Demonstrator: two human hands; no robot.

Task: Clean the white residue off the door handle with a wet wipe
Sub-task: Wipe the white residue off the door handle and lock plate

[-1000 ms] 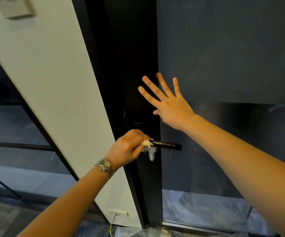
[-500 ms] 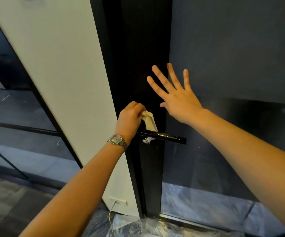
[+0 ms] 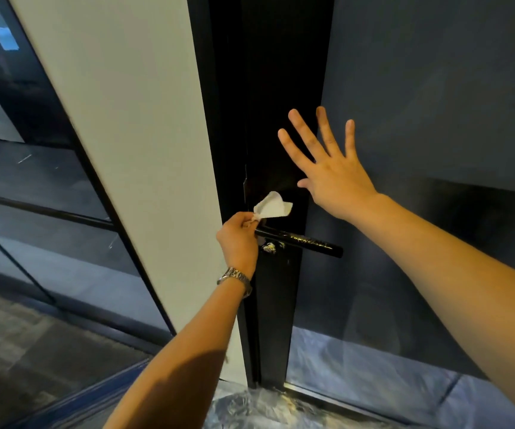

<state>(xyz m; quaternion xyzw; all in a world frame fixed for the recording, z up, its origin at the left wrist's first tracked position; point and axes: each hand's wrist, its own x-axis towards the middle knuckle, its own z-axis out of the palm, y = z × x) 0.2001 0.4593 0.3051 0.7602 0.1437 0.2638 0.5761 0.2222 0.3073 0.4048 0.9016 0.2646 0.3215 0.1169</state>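
A black lever door handle (image 3: 305, 243) sticks out to the right from the dark door frame, with faint white streaks along its top. White residue (image 3: 269, 247) clings to the plate just under the handle's base. My left hand (image 3: 239, 239) pinches a small white wet wipe (image 3: 273, 206) at the handle's left end; the wipe flares up above the fingers. My right hand (image 3: 330, 168) is flat, fingers spread, against the door above the handle.
A white wall panel (image 3: 132, 150) stands left of the black door frame (image 3: 268, 88). The door's dark glass pane (image 3: 435, 150) fills the right. Crumpled clear plastic sheeting (image 3: 250, 407) lies on the floor at the door's foot.
My left hand came off the handle's base and the wipe now stands up above the handle. The residue under the handle is uncovered. My right hand stays pressed on the door.
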